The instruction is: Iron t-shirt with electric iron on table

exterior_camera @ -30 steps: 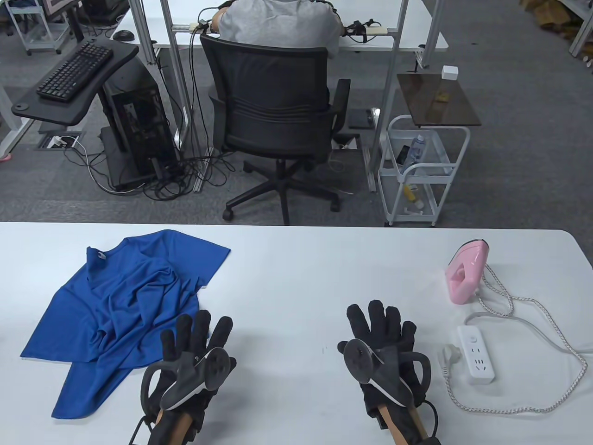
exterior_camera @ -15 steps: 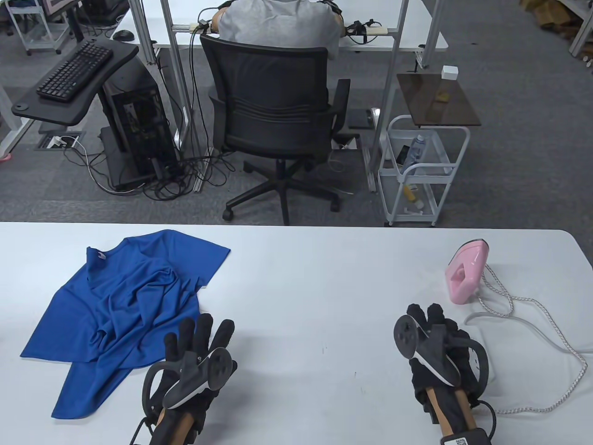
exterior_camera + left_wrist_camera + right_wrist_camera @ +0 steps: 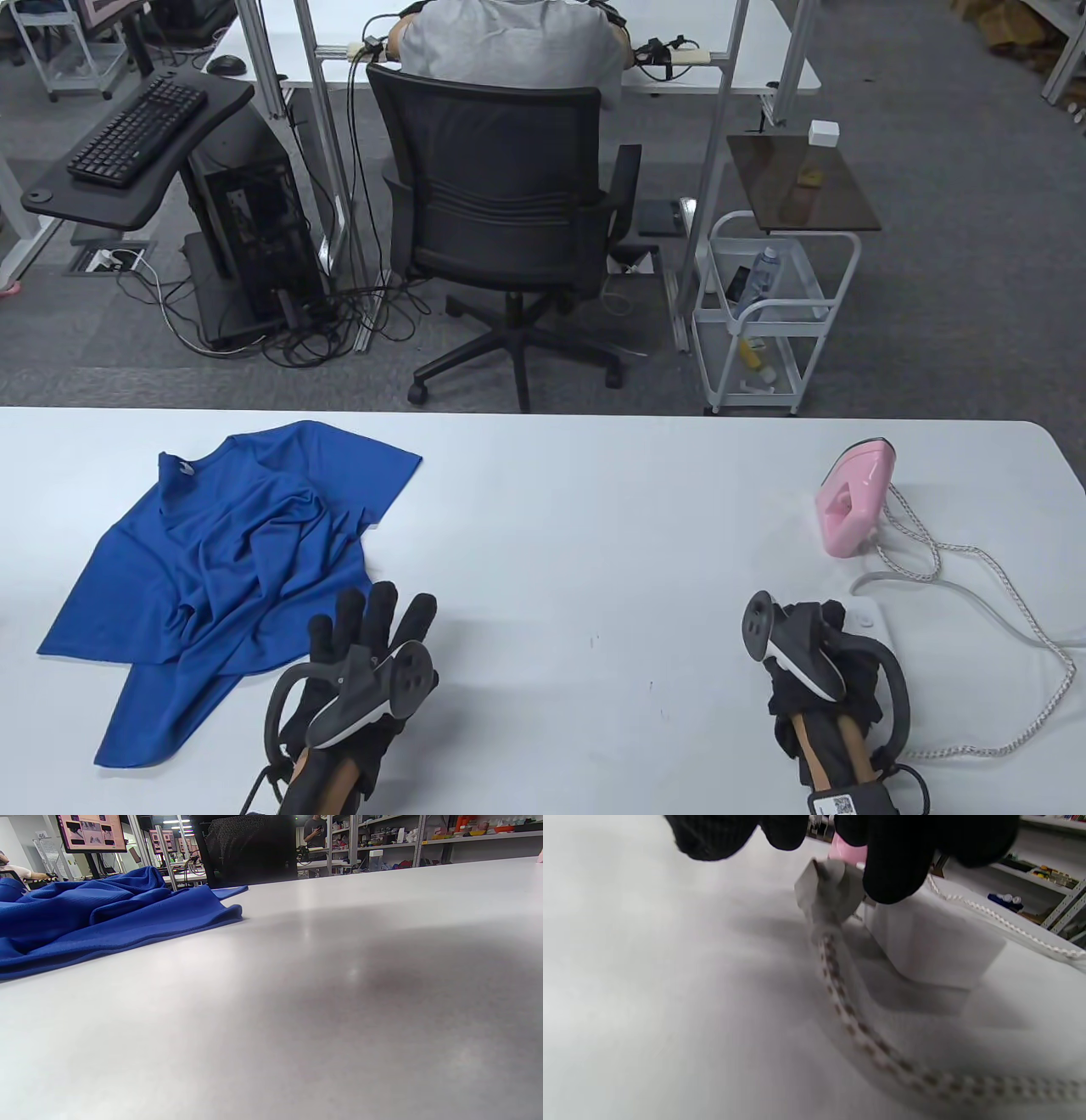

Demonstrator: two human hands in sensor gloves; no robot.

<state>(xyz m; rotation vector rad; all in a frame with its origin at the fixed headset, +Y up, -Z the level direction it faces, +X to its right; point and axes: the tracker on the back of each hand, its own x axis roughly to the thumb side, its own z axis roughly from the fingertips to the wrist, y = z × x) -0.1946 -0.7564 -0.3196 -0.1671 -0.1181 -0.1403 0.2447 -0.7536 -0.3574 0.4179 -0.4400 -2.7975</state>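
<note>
Right wrist view — right hand grip pinching grey plug, braided cord, left hand fingers spread flat.

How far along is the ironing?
Barely begun. Nothing looks ironed: the shirt lies crumpled, and the iron stands untouched far from it. In hand: the right hand is at the plug beside the power strip, though a firm grip isn't clear. The left hand rests flat. Plugging in, spreading and ironing remain.
</note>
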